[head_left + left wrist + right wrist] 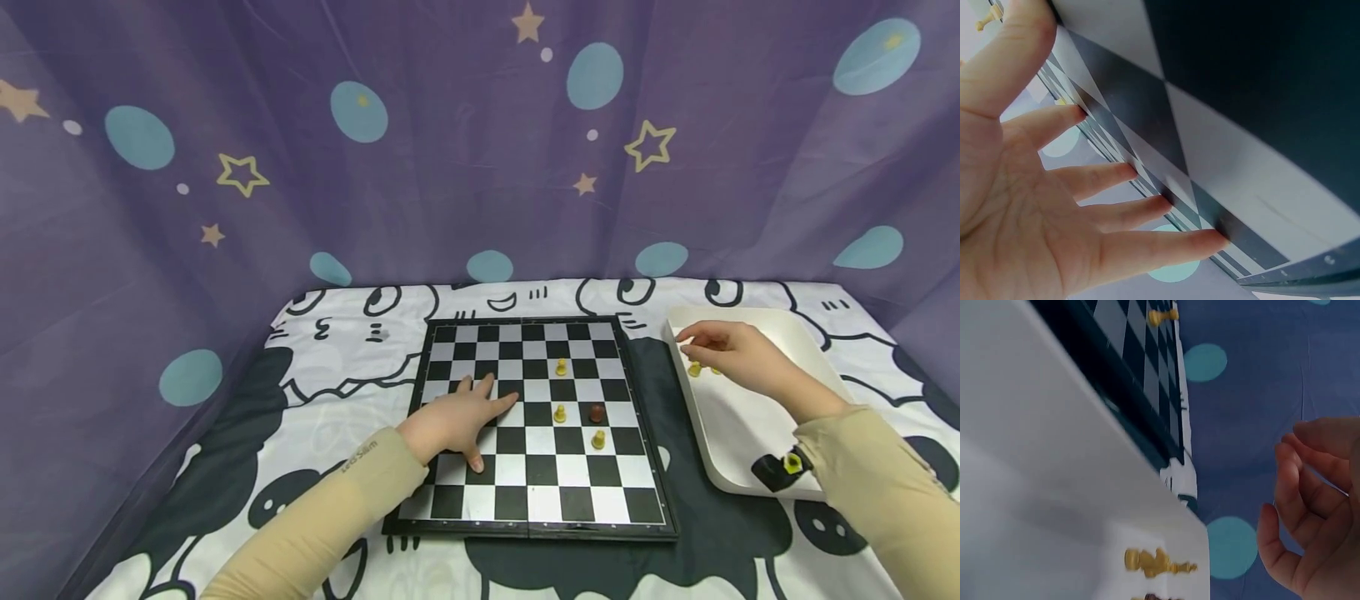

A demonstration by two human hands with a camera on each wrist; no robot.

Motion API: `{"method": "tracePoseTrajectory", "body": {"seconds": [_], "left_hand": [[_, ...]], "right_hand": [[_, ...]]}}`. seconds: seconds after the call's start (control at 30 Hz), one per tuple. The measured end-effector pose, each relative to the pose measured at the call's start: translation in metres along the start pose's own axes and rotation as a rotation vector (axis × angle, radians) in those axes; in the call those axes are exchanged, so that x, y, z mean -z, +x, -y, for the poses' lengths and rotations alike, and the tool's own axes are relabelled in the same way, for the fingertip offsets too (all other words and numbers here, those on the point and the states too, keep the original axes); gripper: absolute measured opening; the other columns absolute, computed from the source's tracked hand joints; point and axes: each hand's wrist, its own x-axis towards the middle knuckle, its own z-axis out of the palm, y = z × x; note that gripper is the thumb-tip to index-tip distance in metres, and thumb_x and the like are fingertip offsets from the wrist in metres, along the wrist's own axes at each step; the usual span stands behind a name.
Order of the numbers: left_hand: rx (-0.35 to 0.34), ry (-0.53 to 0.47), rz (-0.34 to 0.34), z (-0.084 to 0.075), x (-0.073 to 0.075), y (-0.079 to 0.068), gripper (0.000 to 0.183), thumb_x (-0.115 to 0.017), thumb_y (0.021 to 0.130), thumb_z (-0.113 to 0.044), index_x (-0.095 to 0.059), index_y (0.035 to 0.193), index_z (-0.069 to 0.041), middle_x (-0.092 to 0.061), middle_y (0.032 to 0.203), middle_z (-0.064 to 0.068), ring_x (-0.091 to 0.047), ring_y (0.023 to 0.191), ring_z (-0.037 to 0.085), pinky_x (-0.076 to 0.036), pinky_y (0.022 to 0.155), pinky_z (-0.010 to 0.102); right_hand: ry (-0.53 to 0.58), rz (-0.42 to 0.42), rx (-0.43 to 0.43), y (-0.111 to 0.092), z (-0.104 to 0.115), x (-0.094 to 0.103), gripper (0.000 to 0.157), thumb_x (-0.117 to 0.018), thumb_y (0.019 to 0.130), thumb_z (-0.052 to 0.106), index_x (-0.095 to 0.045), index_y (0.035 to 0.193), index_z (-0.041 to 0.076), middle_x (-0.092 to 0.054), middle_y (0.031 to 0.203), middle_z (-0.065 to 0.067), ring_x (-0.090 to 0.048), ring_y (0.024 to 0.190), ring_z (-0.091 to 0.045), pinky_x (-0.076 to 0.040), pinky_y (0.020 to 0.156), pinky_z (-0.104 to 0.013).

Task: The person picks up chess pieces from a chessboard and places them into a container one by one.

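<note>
The chessboard (540, 442) is seemingly steadied by the spread, empty left hand (456, 421). Above the tray (750, 425), the right hand (735, 354) is loosely curled, seemingly empty.

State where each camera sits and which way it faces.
Head: worn on the head, facing forward and down at the board and tray; left hand and right hand show.
Left wrist: on that wrist, looking across the board; the spread left fingers show.
Right wrist: on that wrist, looking over the tray toward the board and curtain; the curled right fingers show.
Shared: head and right wrist both show yellow pieces in the tray.
</note>
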Motion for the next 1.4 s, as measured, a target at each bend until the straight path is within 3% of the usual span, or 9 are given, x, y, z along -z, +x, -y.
{"method": "tracePoseTrajectory", "body": {"seconds": [0.2, 0.57, 0.87, 1.0, 1.2, 1.4], "left_hand": [[0.005, 0.006, 0.005, -0.001, 0.0, 0.0, 0.105, -0.086, 0.061, -0.027, -0.029, 0.15, -0.028, -0.012, 0.159, 0.013, -0.014, 0.143, 0.042, -0.039, 0.1, 0.056], [0.006, 0.005, 0.015, -0.001, 0.001, 0.0, 0.104, -0.086, 0.063, -0.026, -0.029, 0.15, -0.028, -0.011, 0.159, 0.013, -0.012, 0.144, 0.041, -0.038, 0.101, 0.055], [0.004, 0.005, 0.012, -0.001, 0.003, -0.003, 0.104, -0.086, 0.063, -0.026, -0.029, 0.15, -0.028, -0.012, 0.159, 0.013, -0.013, 0.143, 0.042, -0.038, 0.101, 0.055], [0.005, 0.002, 0.015, -0.002, 0.003, -0.002, 0.104, -0.086, 0.063, -0.026, -0.029, 0.15, -0.028, -0.012, 0.159, 0.013, -0.013, 0.143, 0.042, -0.038, 0.101, 0.055], [0.006, -0.001, 0.015, -0.002, 0.003, -0.003, 0.105, -0.086, 0.062, -0.026, -0.029, 0.15, -0.028, -0.012, 0.159, 0.013, -0.012, 0.143, 0.042, -0.037, 0.102, 0.056], [0.007, -0.006, 0.014, -0.002, 0.003, -0.004, 0.104, -0.086, 0.063, -0.026, -0.029, 0.15, -0.028, -0.012, 0.159, 0.013, -0.013, 0.143, 0.042, -0.037, 0.102, 0.056]], "right_hand": [[0.032, 0.042, 0.017, 0.003, 0.018, -0.008, 0.022, -0.059, 0.094, 0.015, -0.066, 0.109, 0.002, -0.068, 0.088, -0.008, -0.059, 0.069, -0.009, -0.046, 0.06, -0.026], [0.055, 0.096, 0.044, 0.011, 0.045, -0.017, 0.023, -0.061, 0.093, 0.019, -0.067, 0.11, 0.005, -0.067, 0.086, -0.002, -0.06, 0.072, -0.008, -0.049, 0.063, -0.026], [0.061, 0.168, 0.091, 0.016, 0.056, -0.029, 0.024, -0.061, 0.093, 0.017, -0.066, 0.111, 0.003, -0.068, 0.088, -0.008, -0.063, 0.076, -0.019, -0.049, 0.063, -0.027], [0.052, 0.216, 0.092, 0.019, 0.058, -0.034, 0.025, -0.061, 0.092, 0.016, -0.065, 0.113, 0.003, -0.068, 0.089, -0.009, -0.06, 0.074, -0.018, -0.047, 0.063, -0.029], [0.003, 0.344, 0.103, 0.022, 0.061, -0.047, 0.031, -0.063, 0.091, 0.019, -0.063, 0.118, 0.003, -0.066, 0.089, -0.002, -0.057, 0.073, -0.01, -0.047, 0.065, -0.029], [-0.012, 0.382, 0.142, 0.023, 0.063, -0.058, 0.031, -0.065, 0.089, 0.019, -0.064, 0.117, 0.004, -0.066, 0.089, 0.001, -0.061, 0.079, -0.01, -0.05, 0.07, -0.03]]}}
